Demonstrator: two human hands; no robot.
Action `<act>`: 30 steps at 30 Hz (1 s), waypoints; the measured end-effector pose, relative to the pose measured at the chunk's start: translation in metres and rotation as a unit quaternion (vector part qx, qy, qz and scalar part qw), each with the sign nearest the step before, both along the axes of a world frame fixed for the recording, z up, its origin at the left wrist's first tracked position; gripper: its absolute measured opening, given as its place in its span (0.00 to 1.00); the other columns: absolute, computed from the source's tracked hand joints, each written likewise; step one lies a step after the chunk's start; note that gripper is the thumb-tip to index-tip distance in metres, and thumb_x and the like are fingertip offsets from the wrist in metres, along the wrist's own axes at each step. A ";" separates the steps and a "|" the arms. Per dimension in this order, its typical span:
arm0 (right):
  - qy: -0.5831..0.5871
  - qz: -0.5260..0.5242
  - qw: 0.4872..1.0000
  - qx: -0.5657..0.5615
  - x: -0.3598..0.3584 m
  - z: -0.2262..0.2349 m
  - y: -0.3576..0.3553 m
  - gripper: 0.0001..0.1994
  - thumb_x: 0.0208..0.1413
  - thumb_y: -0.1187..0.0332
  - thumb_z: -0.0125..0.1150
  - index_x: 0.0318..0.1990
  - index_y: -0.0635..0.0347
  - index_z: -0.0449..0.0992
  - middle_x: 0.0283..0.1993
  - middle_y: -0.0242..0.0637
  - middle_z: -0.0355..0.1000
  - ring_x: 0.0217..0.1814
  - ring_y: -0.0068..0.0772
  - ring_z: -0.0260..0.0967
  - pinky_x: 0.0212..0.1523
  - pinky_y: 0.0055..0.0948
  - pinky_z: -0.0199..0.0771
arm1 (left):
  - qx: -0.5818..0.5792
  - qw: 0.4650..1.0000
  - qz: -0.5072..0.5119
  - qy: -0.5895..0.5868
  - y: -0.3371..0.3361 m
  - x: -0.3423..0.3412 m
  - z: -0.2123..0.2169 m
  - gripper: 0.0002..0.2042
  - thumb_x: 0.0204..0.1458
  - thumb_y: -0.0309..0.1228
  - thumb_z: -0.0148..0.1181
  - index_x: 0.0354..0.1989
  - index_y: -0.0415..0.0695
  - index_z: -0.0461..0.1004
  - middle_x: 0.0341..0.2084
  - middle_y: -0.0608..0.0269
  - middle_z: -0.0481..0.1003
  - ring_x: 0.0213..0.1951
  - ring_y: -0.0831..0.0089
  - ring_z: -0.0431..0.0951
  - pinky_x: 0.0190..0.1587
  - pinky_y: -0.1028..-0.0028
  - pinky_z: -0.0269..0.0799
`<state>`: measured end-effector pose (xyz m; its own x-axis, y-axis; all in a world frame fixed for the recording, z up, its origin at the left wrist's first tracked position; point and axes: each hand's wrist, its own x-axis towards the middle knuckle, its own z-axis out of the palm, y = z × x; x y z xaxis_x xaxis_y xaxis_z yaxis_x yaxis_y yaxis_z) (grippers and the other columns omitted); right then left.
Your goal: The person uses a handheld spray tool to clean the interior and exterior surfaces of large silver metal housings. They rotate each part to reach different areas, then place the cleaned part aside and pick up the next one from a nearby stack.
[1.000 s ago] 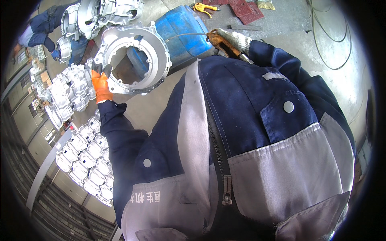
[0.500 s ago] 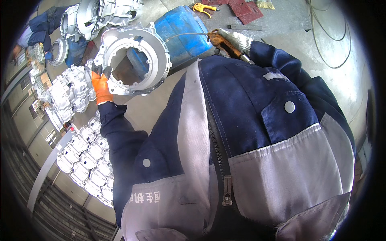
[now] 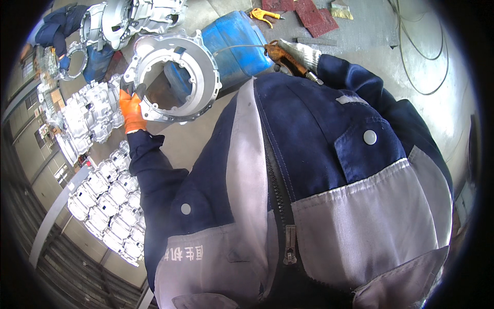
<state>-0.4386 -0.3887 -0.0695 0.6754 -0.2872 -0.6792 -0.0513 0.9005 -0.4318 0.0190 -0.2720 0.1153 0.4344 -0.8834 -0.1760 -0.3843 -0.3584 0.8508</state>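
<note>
My left hand (image 3: pixel 133 108), in an orange glove with dark fingertips, grips the lower left rim of a round cast-metal housing (image 3: pixel 208 82). The housing has a wide central opening and a flange with bolt holes. My right hand (image 3: pixel 303 54), in a white knitted glove, is closed round an orange-brown air blow gun (image 3: pixel 284 56). Its thin nozzle tube points left, toward the housing, and the tip reaches the housing's right edge. A metal hose fitting shows at the gun's lower end. Part of the right hand's fingers is hidden behind the gun.
A blue plastic drum (image 3: pixel 237 44) lies behind the housing. A yellow blow gun (image 3: pixel 264 17) and dark red pads (image 3: pixel 315 19) rest on the grey surface beyond. Many castings (image 3: pixel 110 198) stand in rows at left. A hose (image 3: pixel 446 67) curls at right; another person's arm (image 3: pixel 54 33) is far left.
My view has shifted slightly, so the background sits a little differently. Both hands keep their holds on the housing and the blow gun. At far left the other person's hand has moved.
</note>
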 end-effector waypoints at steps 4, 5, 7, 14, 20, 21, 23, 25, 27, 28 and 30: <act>-0.125 -0.023 0.992 0.013 -0.001 0.032 -0.018 0.25 0.61 0.44 0.42 0.46 0.59 0.69 0.32 0.42 0.72 0.25 0.31 0.72 0.21 0.26 0.75 | -0.039 0.999 -0.006 0.014 -0.001 0.005 -0.007 0.31 0.43 0.20 0.63 0.59 0.39 0.60 0.52 0.61 0.67 0.53 0.71 0.66 0.54 0.74 0.61; -0.127 -0.030 0.991 0.009 0.003 0.037 -0.024 0.25 0.61 0.44 0.42 0.46 0.59 0.69 0.31 0.42 0.72 0.25 0.31 0.72 0.21 0.26 0.75 | -0.057 0.998 -0.008 0.008 -0.001 0.004 -0.009 0.30 0.43 0.18 0.62 0.58 0.38 0.61 0.49 0.61 0.69 0.50 0.71 0.68 0.52 0.75 0.62; -0.099 -0.044 0.994 -0.007 0.009 0.043 -0.033 0.25 0.61 0.45 0.43 0.47 0.59 0.68 0.31 0.43 0.72 0.25 0.31 0.72 0.20 0.26 0.74 | -0.056 0.998 -0.020 0.004 0.000 0.005 -0.010 0.30 0.43 0.19 0.62 0.58 0.38 0.61 0.49 0.61 0.69 0.50 0.71 0.68 0.52 0.75 0.63; -0.173 -0.064 0.982 -0.030 0.034 0.019 -0.051 0.23 0.60 0.46 0.47 0.48 0.58 0.68 0.30 0.44 0.73 0.21 0.31 0.72 0.17 0.26 0.73 | -0.048 0.998 -0.013 -0.025 -0.002 0.004 -0.008 0.28 0.45 0.20 0.62 0.57 0.38 0.62 0.48 0.62 0.70 0.49 0.74 0.69 0.51 0.75 0.64; -0.189 -0.039 0.981 -0.037 0.041 0.004 -0.059 0.23 0.60 0.46 0.47 0.47 0.57 0.68 0.29 0.43 0.74 0.20 0.30 0.71 0.17 0.26 0.72 | -0.076 0.996 -0.042 -0.004 -0.003 -0.004 -0.005 0.27 0.45 0.19 0.61 0.56 0.38 0.63 0.46 0.63 0.71 0.47 0.74 0.70 0.50 0.76 0.65; -0.166 -0.043 0.984 -0.045 0.043 0.004 -0.060 0.22 0.60 0.47 0.47 0.47 0.58 0.68 0.29 0.42 0.73 0.20 0.30 0.71 0.17 0.26 0.72 | -0.062 0.998 -0.028 -0.008 -0.003 -0.005 -0.004 0.26 0.45 0.19 0.61 0.56 0.38 0.63 0.46 0.63 0.71 0.46 0.74 0.70 0.50 0.76 0.65; -0.148 -0.065 0.984 -0.071 0.045 0.003 -0.060 0.21 0.61 0.48 0.47 0.47 0.58 0.68 0.30 0.41 0.73 0.21 0.30 0.71 0.18 0.25 0.73 | -0.065 0.998 -0.025 -0.004 -0.002 -0.008 -0.002 0.26 0.45 0.20 0.62 0.56 0.38 0.64 0.46 0.63 0.72 0.46 0.74 0.71 0.49 0.76 0.65; -0.149 -0.073 0.983 -0.073 0.048 0.001 -0.060 0.20 0.61 0.50 0.48 0.47 0.58 0.68 0.32 0.40 0.73 0.23 0.30 0.72 0.19 0.26 0.73 | -0.061 0.998 -0.026 -0.007 -0.002 -0.009 0.000 0.26 0.45 0.20 0.62 0.56 0.38 0.64 0.46 0.63 0.72 0.46 0.74 0.71 0.49 0.76 0.65; -0.160 -0.085 0.980 -0.077 0.052 0.000 -0.060 0.19 0.62 0.51 0.48 0.47 0.58 0.68 0.33 0.40 0.73 0.25 0.30 0.72 0.20 0.26 0.73 | -0.060 0.998 -0.026 -0.016 -0.003 -0.010 0.001 0.26 0.45 0.20 0.62 0.56 0.38 0.64 0.46 0.63 0.72 0.46 0.74 0.70 0.50 0.76 0.65; -0.157 -0.093 0.980 -0.078 0.055 -0.001 -0.061 0.18 0.62 0.52 0.47 0.47 0.58 0.68 0.34 0.40 0.73 0.26 0.30 0.72 0.20 0.26 0.74 | -0.059 0.998 -0.026 -0.023 -0.003 -0.011 0.002 0.26 0.45 0.20 0.63 0.56 0.38 0.64 0.46 0.63 0.72 0.46 0.74 0.70 0.50 0.76 0.65; -0.152 -0.077 0.981 -0.088 0.056 0.000 -0.065 0.20 0.61 0.51 0.49 0.49 0.59 0.68 0.35 0.39 0.72 0.27 0.30 0.72 0.22 0.26 0.74 | -0.053 0.998 -0.021 -0.024 -0.004 -0.012 0.003 0.26 0.45 0.21 0.63 0.56 0.38 0.64 0.46 0.63 0.72 0.46 0.74 0.70 0.50 0.76 0.64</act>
